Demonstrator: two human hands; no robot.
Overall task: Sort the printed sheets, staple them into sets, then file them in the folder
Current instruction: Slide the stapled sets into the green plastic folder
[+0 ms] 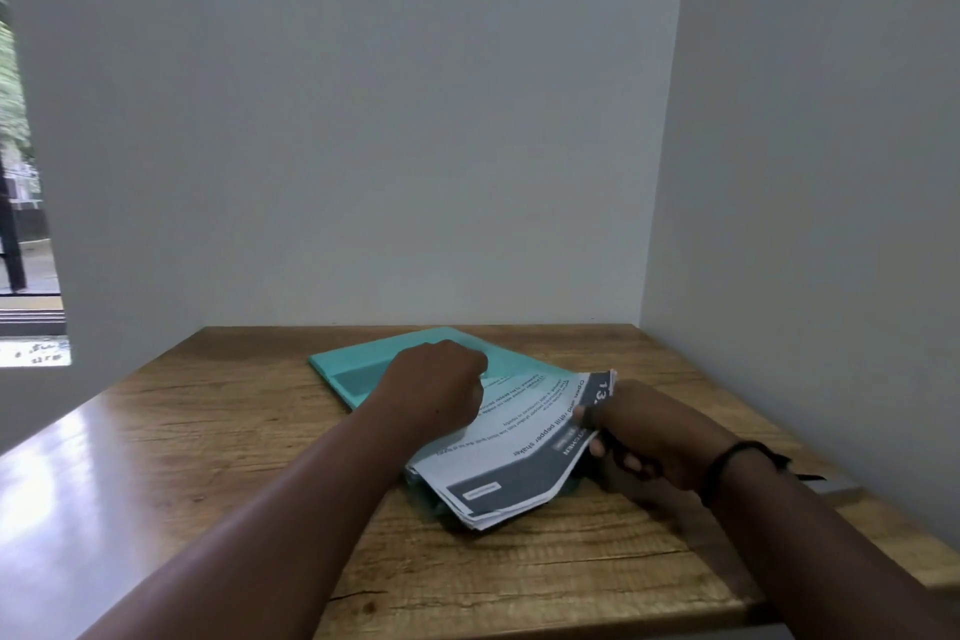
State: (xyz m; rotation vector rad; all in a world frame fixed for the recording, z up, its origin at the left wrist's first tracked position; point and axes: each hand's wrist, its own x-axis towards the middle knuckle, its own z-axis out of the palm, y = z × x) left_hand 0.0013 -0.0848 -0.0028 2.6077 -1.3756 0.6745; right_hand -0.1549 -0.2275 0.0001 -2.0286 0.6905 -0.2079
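Observation:
A teal folder [358, 369] lies on the wooden table [234, 431], angled toward the back. A stack of printed sheets [519, 447] with dark header bands lies over the folder's near half, its right edge lifted. My left hand [441, 390] rests curled on the sheets near the folder's middle, pressing them down. My right hand [639, 437] grips the lifted right edge of the stack between thumb and fingers. The folder's near part is hidden under the paper.
White walls close the table at the back [415, 146] and on the right [805, 224]. A window opening [26, 224] is at the far left. A black band circles my right wrist [727, 463]. No stapler is in view.

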